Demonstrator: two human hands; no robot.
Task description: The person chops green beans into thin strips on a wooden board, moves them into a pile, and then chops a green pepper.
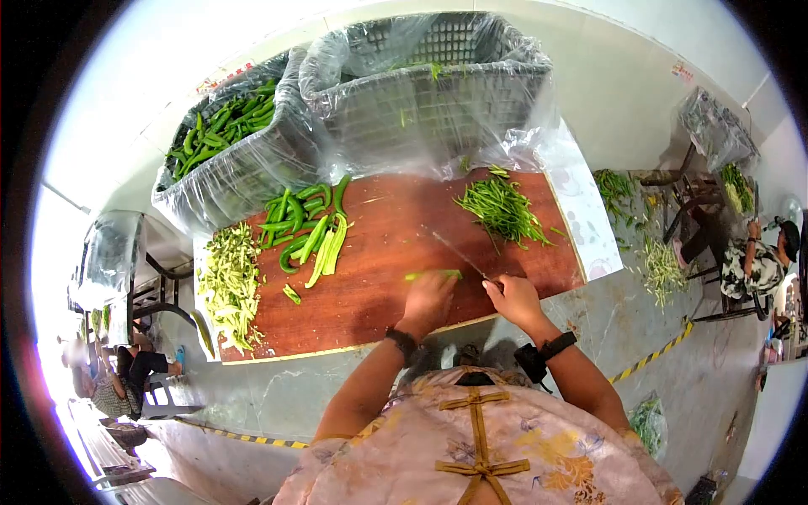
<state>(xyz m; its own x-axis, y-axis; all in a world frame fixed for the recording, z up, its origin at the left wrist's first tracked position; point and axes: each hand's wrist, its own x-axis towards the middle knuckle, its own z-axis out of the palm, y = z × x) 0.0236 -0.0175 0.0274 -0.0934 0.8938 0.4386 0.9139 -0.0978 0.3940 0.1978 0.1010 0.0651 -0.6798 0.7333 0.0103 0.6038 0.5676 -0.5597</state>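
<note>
On the reddish-brown board (370, 290), my left hand (429, 299) is closed over a green pepper piece (450, 274), whose end shows past the fingers. My right hand (515, 296) grips a thin knife (461, 254) by its handle, the blade slanting up and left over the board. Whole green peppers (295, 215) and split pale-green peppers (328, 251) lie to the left. Pale cut strips (229, 282) are heaped at the board's left edge. A pile of thin green strips (503, 210) sits at the back right.
Behind the board stand a plastic-lined crate of green peppers (223, 126) and a larger lined crate (429, 109). One person (118, 383) sits at far left, another (753, 261) at far right. Green scraps (661, 265) lie on the floor at right.
</note>
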